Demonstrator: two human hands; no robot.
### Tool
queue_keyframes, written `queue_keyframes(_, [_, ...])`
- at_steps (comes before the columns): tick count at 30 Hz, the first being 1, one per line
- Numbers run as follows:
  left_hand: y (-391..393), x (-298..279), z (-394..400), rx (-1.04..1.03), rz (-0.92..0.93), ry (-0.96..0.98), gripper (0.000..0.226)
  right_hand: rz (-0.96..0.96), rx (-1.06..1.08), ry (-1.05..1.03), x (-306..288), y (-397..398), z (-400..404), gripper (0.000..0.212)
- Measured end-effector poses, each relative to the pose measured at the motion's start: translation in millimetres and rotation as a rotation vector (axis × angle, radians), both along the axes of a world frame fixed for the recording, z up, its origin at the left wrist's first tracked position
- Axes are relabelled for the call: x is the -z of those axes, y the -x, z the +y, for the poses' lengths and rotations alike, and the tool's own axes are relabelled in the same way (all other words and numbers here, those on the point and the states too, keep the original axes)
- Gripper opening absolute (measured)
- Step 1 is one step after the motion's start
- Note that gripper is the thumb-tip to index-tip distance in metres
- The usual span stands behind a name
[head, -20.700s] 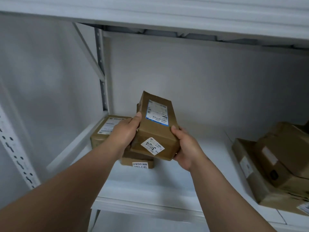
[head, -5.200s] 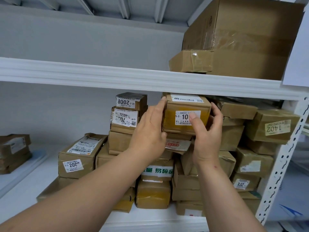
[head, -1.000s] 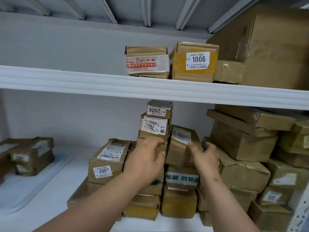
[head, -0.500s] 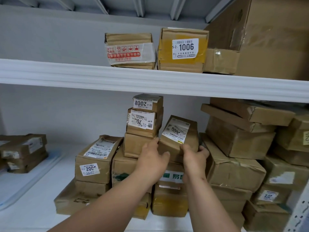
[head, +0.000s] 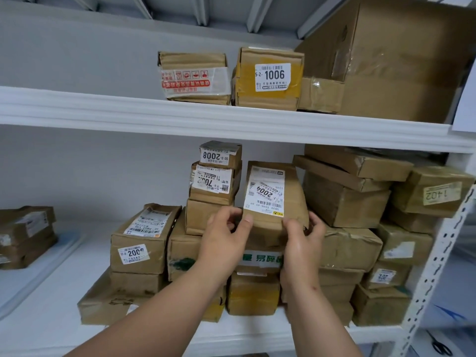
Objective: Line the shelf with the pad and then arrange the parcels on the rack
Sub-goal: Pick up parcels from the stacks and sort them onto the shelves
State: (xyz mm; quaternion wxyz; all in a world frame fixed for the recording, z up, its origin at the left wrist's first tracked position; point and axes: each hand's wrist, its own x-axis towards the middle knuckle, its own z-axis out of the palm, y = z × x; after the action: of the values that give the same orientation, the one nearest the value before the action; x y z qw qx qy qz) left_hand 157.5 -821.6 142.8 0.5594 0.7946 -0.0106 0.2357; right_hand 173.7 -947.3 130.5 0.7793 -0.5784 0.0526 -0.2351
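A brown cardboard parcel labelled 2004 stands tilted upright above the middle stack on the lower shelf. My left hand grips its lower left corner and my right hand grips its lower right side. Just left of it rises a small stack topped by the parcel labelled 2008. On the upper shelf sit the parcel labelled 1006 and a red-taped parcel.
Many brown parcels crowd the lower shelf to the right, up to the perforated rack post. A large carton fills the upper shelf's right end. At far left, a few parcels sit on a translucent pad.
Both hands have lifted the 2004 parcel and tipped it more upright, its label now facing me. The view shifted slightly.
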Motion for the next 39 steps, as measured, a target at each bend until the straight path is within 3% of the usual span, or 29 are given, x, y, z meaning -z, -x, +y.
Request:
queue_keyframes(4, [26.7, -6.5, 2.1, 0.242, 0.038, 0.079, 0.048, -0.058, -0.012, -0.142, 3.4, 29.2, 0.8, 0.056])
queue_keyframes(7, [47.7, -7.6, 5.3, 0.389, 0.059, 0.146, 0.058, -0.101, 0.026, -0.187, 8.8, 54.2, 10.0, 0.057])
queue_keyframes(14, [98.6, -4.1, 35.8, 0.397, -0.118, 0.164, 0.051, -0.278, 0.163, -0.040, 3.4, 121.1, 43.8, 0.052])
queue_keyframes(18, [133.7, -13.0, 53.7, 0.341, -0.386, 0.036, 0.053, -0.381, 0.169, -0.030, -6.1, 150.7, 66.1, 0.047])
queue_keyframes(23, [166.0, -29.6, 82.3, 0.138, -0.753, -0.300, 0.061, -0.416, 0.121, -0.042, -22.4, 165.0, 97.8, 0.050])
queue_keyframes(27, [174.6, -40.5, 113.4, 0.023, -0.882, -0.435, 0.060, -0.447, 0.017, -0.051, -41.8, 168.1, 128.2, 0.048])
queue_keyframes(30, [175.0, -47.2, 137.3, -0.049, -0.896, -0.435, 0.057, -0.521, -0.021, 0.041, -57.2, 167.6, 148.1, 0.045])
queue_keyframes(34, [169.3, -64.6, 166.4, -0.098, -0.865, -0.271, 0.059, -0.652, -0.106, 0.182, -83.9, 166.2, 170.8, 0.040])
queue_keyframes(39, [159.2, -105.8, 193.3, -0.139, -0.824, -0.046, 0.052, -0.719, -0.217, 0.472, -122.8, 149.3, 194.6, 0.066])
